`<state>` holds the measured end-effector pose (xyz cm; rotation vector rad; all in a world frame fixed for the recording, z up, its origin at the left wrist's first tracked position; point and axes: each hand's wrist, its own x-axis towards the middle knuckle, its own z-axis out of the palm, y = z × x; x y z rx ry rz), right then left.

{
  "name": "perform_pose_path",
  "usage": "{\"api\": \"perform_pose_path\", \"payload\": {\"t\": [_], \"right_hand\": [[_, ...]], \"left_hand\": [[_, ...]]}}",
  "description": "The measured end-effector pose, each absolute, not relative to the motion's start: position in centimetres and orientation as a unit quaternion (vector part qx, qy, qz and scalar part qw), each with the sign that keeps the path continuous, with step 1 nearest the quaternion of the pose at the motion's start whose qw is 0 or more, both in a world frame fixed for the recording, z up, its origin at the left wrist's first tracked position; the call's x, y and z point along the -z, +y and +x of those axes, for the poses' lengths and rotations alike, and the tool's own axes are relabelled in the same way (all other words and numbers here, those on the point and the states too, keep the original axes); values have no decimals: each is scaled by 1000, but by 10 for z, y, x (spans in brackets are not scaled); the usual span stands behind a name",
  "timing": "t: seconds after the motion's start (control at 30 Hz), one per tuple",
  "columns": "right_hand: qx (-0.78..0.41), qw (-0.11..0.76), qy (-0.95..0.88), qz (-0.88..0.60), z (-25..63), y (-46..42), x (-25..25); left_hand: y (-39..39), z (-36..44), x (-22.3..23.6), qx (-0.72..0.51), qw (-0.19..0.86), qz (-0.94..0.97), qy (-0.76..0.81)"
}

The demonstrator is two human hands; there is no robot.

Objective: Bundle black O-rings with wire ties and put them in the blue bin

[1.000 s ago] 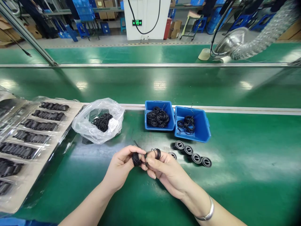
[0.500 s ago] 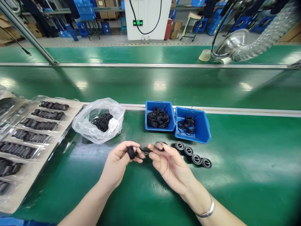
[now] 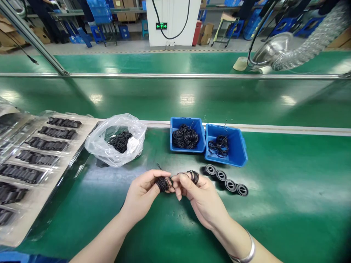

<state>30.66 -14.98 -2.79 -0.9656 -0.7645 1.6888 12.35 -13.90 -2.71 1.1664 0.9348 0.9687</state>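
My left hand is closed on a bunch of thin black O-rings, held between thumb and fingers. A short dark strand sticks up above its index finger. My right hand has several black rings looped around a finger. Its thumb and index finger pinch a thin black ring close to the left fingertips, and the two hands almost touch. What exactly lies between the fingertips is partly hidden. Just right of my right hand, several round black caps with slotted tops stand in a diagonal row.
Behind the hands are a blue bin with many black rings and a second blue bin with fewer. An open plastic bag of rings stands left of them. Blister trays of black parts lie at far left. A metal rail crosses behind.
My hands have come closer together, the left moving slightly right. The right fingers have closed into a pinch, and the rings on them now sit further back along the finger.
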Motion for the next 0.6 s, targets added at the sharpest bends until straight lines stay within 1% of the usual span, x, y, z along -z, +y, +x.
{"api": "perform_pose_path", "payload": {"t": [0.1,0.23,0.37,0.43,0.5,0.6], "right_hand": [[-715,504,-279,-396,308,-148,26],[-709,481,-324,-402,308,-147,22],[-670,466,-387,-429,306,-150,26],[-658,457,-408,-438,306,-151,28],[-654,451,-421,-439,307,-152,30],[-682,443,-405,-419,309,-150,29]], "left_hand": [[-139,123,28,-427,633,500,407],[-140,123,28,-423,605,532,415],[-141,122,28,-413,500,613,452],[-141,121,29,-402,464,644,457],[-141,119,30,-396,469,649,450],[-141,118,31,-391,513,626,439]]}}
